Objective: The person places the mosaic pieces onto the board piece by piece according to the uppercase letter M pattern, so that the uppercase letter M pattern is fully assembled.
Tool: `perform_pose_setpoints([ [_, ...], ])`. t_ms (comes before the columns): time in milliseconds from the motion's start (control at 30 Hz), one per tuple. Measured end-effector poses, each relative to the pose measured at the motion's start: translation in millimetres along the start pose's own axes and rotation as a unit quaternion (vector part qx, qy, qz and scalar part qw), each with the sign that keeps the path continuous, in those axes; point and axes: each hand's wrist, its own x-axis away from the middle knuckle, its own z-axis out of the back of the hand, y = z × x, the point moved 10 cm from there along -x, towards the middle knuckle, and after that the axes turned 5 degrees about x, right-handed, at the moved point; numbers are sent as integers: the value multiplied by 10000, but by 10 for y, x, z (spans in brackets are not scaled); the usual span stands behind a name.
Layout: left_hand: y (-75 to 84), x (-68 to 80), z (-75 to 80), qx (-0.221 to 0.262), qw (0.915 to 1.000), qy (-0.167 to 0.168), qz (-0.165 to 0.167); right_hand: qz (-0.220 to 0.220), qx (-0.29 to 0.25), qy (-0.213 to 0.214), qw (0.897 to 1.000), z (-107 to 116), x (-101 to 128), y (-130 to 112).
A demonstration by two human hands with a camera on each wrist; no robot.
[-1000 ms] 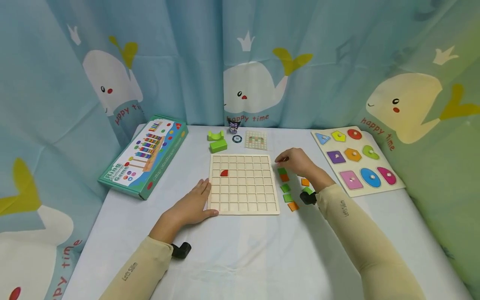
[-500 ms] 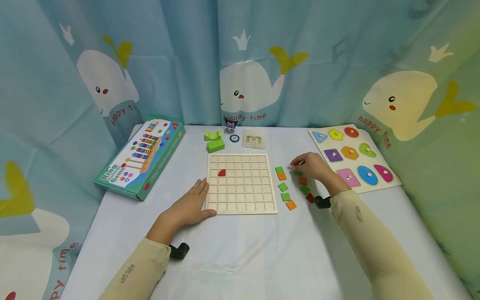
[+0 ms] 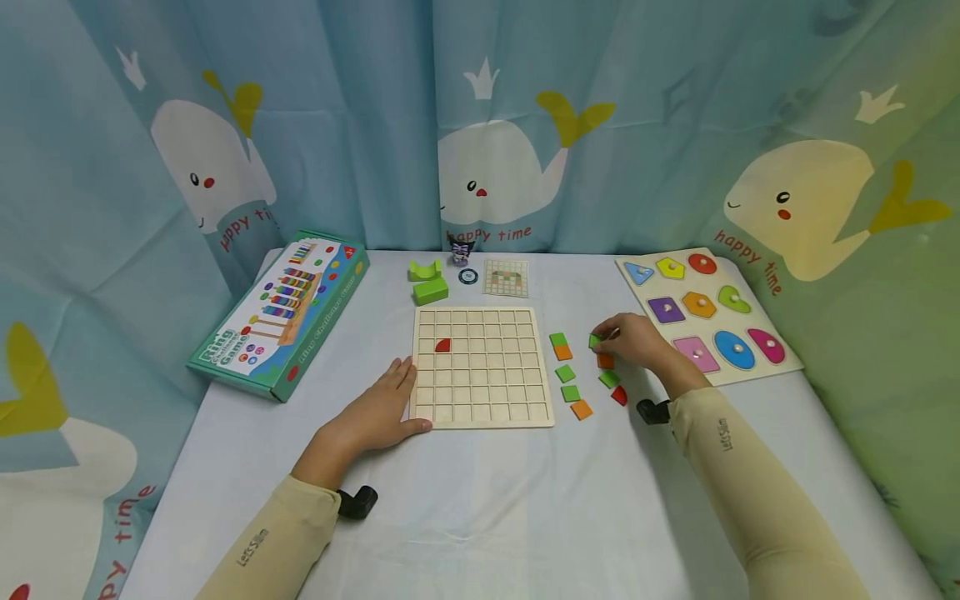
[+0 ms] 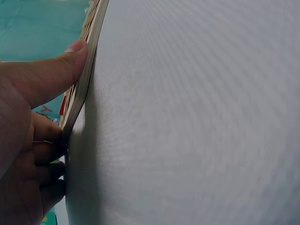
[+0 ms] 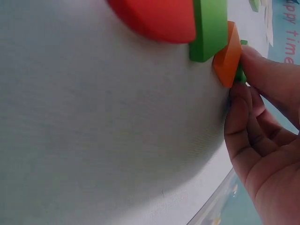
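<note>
My right hand [image 3: 636, 340] pinches a small green tile [image 3: 595, 341] between thumb and fingertips, at the far end of the outer column of pieces. Just nearer lie an orange tile [image 3: 605, 361], another green tile [image 3: 609, 379] and a red quarter-round piece [image 3: 619, 396]. In the right wrist view, the orange tile [image 5: 228, 57] partly hides the pinched one. My left hand [image 3: 380, 407] rests at the left edge of a wooden grid board [image 3: 480, 367], its thumb by the near corner. One red quarter-round piece [image 3: 444, 345] sits in a cell of the board.
Green and orange tiles [image 3: 571, 393] form a column right of the board. Behind it are green blocks [image 3: 431, 292], a figurine [image 3: 461, 251], a round token [image 3: 468, 276] and a pattern card [image 3: 506, 278]. A game box [image 3: 281, 317] stands left, a shape puzzle [image 3: 708, 321] right.
My right hand has moved right, from beside the board's right edge to the outer column, and now pinches a green tile there. The left hand stays at the board.
</note>
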Motion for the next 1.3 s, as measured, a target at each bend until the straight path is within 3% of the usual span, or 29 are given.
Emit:
perform_pose_setpoints([
  [467,-8,18,15,87,10000,37,-27,-34,-242,-10,9997,33,-51,-85],
  [833,-14,14,12,36,10000,-7,17,346,-483,115,9982,66,-185,-529],
  [1300,-9,5,3,25,10000,-27,66,730,-613,-298,9950,-130,-363,-1071],
])
